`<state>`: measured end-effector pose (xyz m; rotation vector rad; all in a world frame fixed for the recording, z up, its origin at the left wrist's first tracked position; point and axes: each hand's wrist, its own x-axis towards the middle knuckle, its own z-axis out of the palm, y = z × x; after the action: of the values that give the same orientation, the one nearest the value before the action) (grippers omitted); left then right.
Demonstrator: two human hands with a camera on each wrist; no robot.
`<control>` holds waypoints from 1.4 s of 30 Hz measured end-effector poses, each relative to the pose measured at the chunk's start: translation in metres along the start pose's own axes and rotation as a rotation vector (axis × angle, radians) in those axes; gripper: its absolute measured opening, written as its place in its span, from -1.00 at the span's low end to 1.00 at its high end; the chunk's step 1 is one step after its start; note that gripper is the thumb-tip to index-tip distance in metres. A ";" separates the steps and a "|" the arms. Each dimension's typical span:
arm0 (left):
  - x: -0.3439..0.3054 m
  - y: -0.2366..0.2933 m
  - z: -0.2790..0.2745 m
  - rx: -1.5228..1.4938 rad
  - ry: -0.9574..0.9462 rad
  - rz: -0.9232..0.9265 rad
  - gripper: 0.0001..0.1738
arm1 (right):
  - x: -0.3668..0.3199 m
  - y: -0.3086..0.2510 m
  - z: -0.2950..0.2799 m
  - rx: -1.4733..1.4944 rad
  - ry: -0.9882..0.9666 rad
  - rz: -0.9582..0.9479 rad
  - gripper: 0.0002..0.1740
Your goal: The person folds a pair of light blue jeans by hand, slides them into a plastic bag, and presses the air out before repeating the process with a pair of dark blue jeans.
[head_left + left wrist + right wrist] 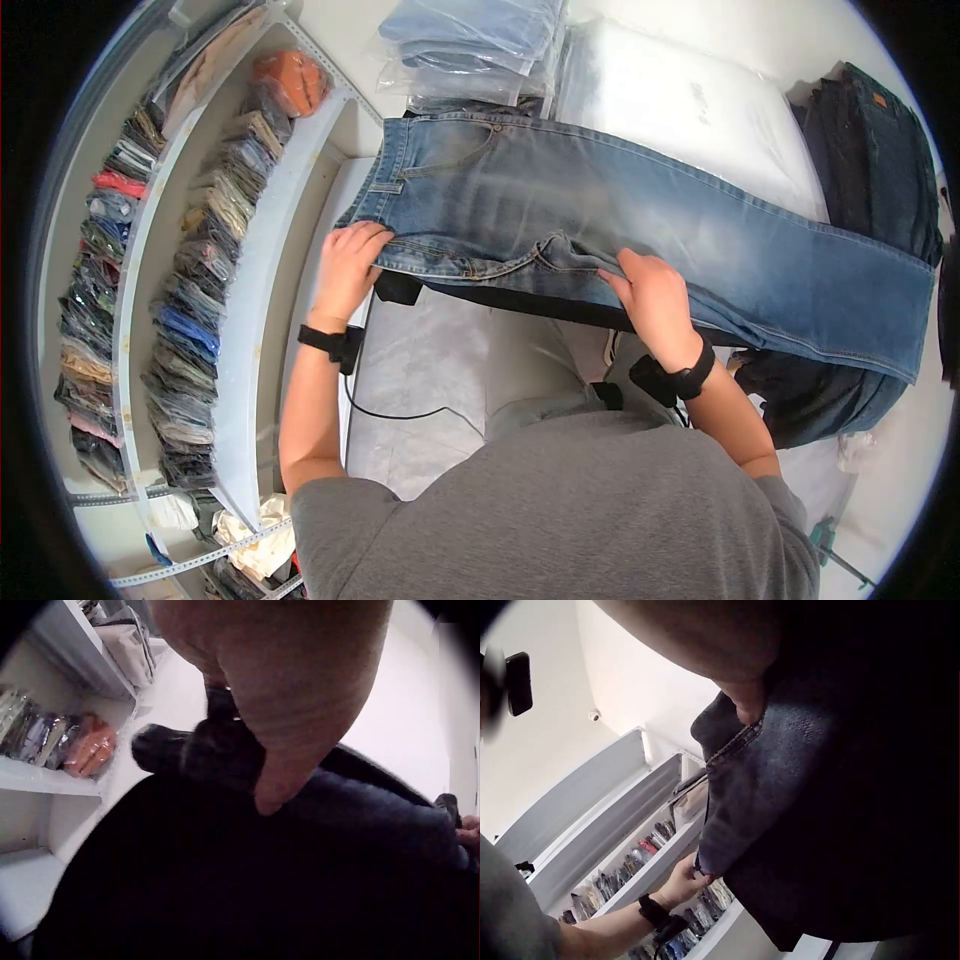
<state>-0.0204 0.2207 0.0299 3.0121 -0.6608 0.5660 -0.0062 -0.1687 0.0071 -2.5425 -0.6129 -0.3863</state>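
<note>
A pair of faded blue jeans (620,190) stretches sideways in front of the person, waistband to the left and hem to the right. At the waistband's near corner, the left hand (348,265) grips the denim, fingers over the top. In the left wrist view, its thumb (277,784) presses against the near side of the cloth. Farther along the near edge, the right hand (655,305) pinches the denim by the crotch seam, where the fabric bunches up. The right wrist view shows the right thumb (748,705) at a stitched seam (735,746).
Shelves (250,290) packed with bagged folded clothes stand at the left. Behind the jeans are a bagged stack of light jeans (470,40) and a white plastic-wrapped bundle (690,110). Dark folded jeans (865,150) are piled at the right. A cable (400,415) hangs from the left wrist.
</note>
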 end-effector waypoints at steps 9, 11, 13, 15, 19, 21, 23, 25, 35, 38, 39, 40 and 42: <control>0.031 -0.082 -0.004 -0.828 -0.386 -0.420 -0.58 | 0.020 0.013 -0.004 0.129 -0.076 0.135 -0.63; 0.043 -0.084 0.000 -0.876 -0.437 -0.473 -0.59 | 0.027 0.014 -0.006 0.174 -0.139 0.187 -0.62; 0.050 -0.090 0.010 -0.865 -0.477 -0.442 -0.58 | 0.034 0.022 -0.002 0.196 -0.171 0.206 -0.60; 0.053 -0.091 0.022 -0.841 -0.437 -0.467 -0.57 | 0.040 0.028 0.001 0.216 -0.202 0.228 -0.58; 0.048 -0.065 0.037 -0.533 -0.193 -0.437 -0.66 | 0.043 0.023 0.005 0.046 -0.222 0.207 -0.55; 0.049 -0.051 0.039 -0.033 0.042 -0.244 -0.70 | 0.044 0.022 0.008 -0.018 -0.214 0.211 -0.56; 0.059 -0.040 0.048 0.153 0.019 -0.325 -0.70 | 0.043 0.024 0.012 -0.093 -0.180 0.163 -0.58; 0.063 -0.033 0.054 0.330 -0.001 -0.402 -0.69 | 0.045 0.013 0.006 -0.118 -0.227 0.269 -0.64; 0.069 -0.025 0.057 0.484 0.011 -0.438 -0.78 | 0.015 -0.031 0.037 -0.159 -0.004 -0.101 -0.42; 0.066 -0.009 0.055 0.395 0.267 -0.426 -0.81 | 0.014 -0.025 0.043 -0.159 -0.023 -0.104 -0.44; 0.068 0.008 0.047 0.287 0.301 -0.431 -0.78 | 0.013 -0.025 0.044 -0.166 -0.026 -0.102 -0.43; 0.073 0.038 0.034 0.124 0.382 -0.384 -0.74 | 0.013 -0.025 0.045 -0.173 -0.030 -0.098 -0.43; 0.077 0.082 0.030 -0.249 0.335 -0.181 -0.72 | 0.015 -0.026 0.048 -0.170 -0.019 -0.091 -0.43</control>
<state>0.0216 0.1126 0.0225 2.6227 -0.3998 0.8777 0.0014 -0.1184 -0.0173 -2.6879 -0.7333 -0.4649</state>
